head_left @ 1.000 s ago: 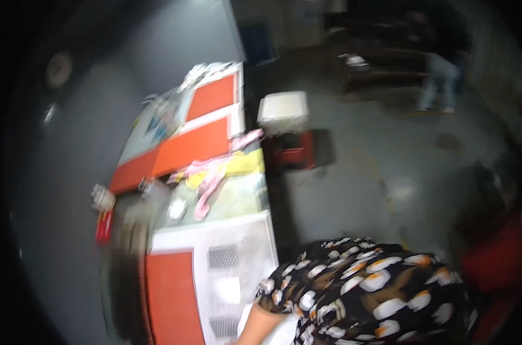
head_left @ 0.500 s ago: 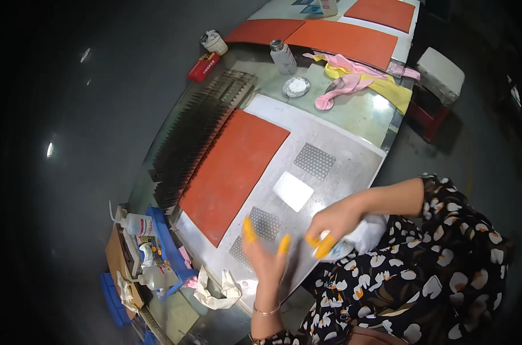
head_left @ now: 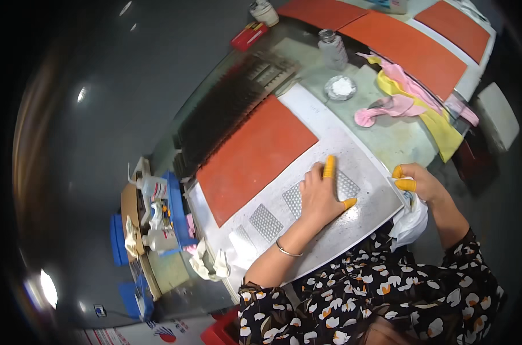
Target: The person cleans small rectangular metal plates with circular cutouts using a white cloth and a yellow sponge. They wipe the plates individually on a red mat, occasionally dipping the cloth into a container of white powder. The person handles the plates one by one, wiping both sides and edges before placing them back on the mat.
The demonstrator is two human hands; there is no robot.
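Note:
My left hand (head_left: pixel 321 195), with yellow finger cots on thumb and index finger, reaches over the small grey perforated plates. Its fingers are apart, and they partly cover one plate (head_left: pixel 294 198) and lie against another perforated plate (head_left: pixel 347 185); whether they touch or press it I cannot tell. Nearer my left forearm lie a perforated plate (head_left: pixel 265 223) and a shiny, pale one (head_left: pixel 242 241). My right hand (head_left: pixel 422 183), also in yellow finger cots, is closed on a white cloth (head_left: pixel 409 221) beside the right edge of the pale work sheet (head_left: pixel 382 198).
An orange mat (head_left: pixel 258 158) lies beyond the plates, with a dark toothed rack (head_left: pixel 218 115) behind it. Farther right are a bottle (head_left: pixel 333 50), a foil dish of white material (head_left: pixel 341 88) and pink and yellow cloths (head_left: pixel 396 106). A blue bin (head_left: pixel 180 215) with bottles stands left.
The view has turned and shifted. My left hand has moved right across the plates, palm now downward. My right hand has carried the white cloth to the sheet's right edge.

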